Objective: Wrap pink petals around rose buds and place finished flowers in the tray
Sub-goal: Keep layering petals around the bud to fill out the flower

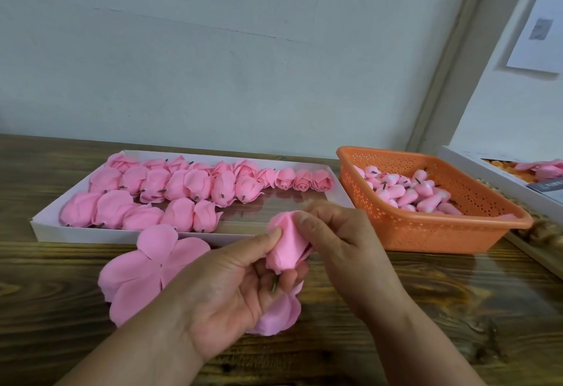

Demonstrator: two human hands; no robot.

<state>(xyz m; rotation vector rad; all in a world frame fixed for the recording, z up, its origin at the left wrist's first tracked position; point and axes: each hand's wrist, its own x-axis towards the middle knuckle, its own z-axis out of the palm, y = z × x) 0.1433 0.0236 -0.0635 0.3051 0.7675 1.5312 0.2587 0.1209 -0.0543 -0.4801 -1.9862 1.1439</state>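
1. The left hand (231,288) cups a half-wrapped rose (286,244) from below, its thumb pressed on the pink petal and its fingers curled under the bud's short dark stem (274,286)
2. The right hand (341,245) pinches the upper edge of the same flower, folding a petal over the top
3. The rose is a smooth matte pink, its petals overlapping into a closed bud, held just above the table in front of the tray
4. A flat sheet of joined petals (143,273) lies on the table under the left hand
5. The white tray (48,227) behind holds rows of finished roses (170,193)
6. An orange perforated basket (441,233) to its right holds bare buds (411,193)
7. The wooden table (426,309) has dark grain and stands against a pale wall (243,50)
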